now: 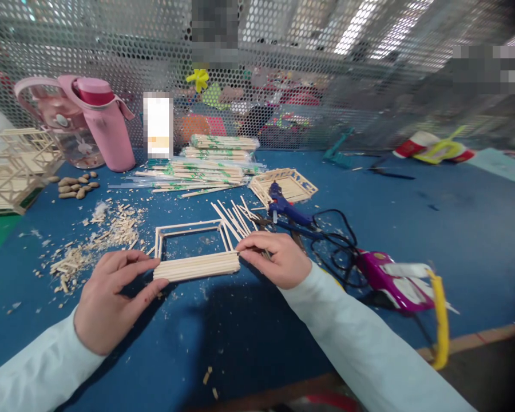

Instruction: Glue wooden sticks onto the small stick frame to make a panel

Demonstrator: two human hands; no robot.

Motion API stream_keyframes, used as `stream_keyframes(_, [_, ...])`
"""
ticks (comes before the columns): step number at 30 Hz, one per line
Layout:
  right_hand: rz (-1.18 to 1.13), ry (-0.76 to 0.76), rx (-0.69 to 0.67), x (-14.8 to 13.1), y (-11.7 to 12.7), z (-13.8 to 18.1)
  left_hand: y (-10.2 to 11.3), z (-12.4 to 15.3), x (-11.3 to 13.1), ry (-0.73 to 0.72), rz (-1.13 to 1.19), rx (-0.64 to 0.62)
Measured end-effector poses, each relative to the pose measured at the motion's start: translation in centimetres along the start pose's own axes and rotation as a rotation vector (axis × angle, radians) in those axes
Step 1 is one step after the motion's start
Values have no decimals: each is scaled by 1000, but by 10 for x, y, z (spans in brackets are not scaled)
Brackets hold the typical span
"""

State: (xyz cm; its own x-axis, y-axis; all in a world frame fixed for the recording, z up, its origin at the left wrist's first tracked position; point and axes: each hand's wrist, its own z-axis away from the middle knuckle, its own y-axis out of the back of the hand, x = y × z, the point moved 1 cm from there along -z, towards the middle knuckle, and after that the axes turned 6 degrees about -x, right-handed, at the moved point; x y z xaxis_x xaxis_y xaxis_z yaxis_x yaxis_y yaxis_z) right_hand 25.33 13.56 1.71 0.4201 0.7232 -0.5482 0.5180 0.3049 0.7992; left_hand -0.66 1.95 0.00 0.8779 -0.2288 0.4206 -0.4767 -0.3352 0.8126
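Perforated metal screening (pixel 124 40) backs one blue desk (pixel 395 214). At its near middle, our left hand (pixel 111 300) and right hand (pixel 283 260) grasp one stick frame (pixel 197 267), fingers pinched at either end of its slatted side. We judge it best to keep the slats parallel, their ends flush, the pressure light. Beyond, we count two drinking bottles (pixel 109 129), one blue glue gun (pixel 292 212) and loose sticks (pixel 232 220) too overlapped to number.

Left and right hands (pixel 109 303) (pixel 283 262) apart, thumbs (pixel 151 292) opposite forefingers (pixel 142 269), left's gap wider, forearms (pixel 356 329) angled inward.
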Motion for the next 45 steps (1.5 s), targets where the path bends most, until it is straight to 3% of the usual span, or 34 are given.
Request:
stream_keyframes(11, [47, -65, 25, -4, -4, 3, 1, 1, 0, -51, -44, 31])
stream_keyframes(22, [220, 38, 100, -8, -9, 2, 0, 2, -1, -71, -67, 52])
stream_keyframes(27, [332, 105, 258, -22, -6, 3, 10, -6, 29, -223, -208, 155])
stream_keyframes(29, [364, 177, 257, -31, -9, 3, 9, -14, 50, -316, -267, 121])
stream_keyframes(33, [388, 245, 248, -46, -17, 4, -3, -34, 82, -296, -278, -50])
stream_keyframes(37, [417, 280, 284, -49, -24, 7, -14, -43, 85, -269, -202, -228])
stream_keyframes(41, [384, 328, 306, -48, -24, 8, -16, -43, 79, -270, -159, -273])
stream_keyframes(43, [343, 274, 324, -46, -15, 9, -14, -43, 76, -275, -155, -231])
stream_keyframes(45, [357, 43, 320, -38, -3, 11, -12, -44, 73, -263, -152, -167])
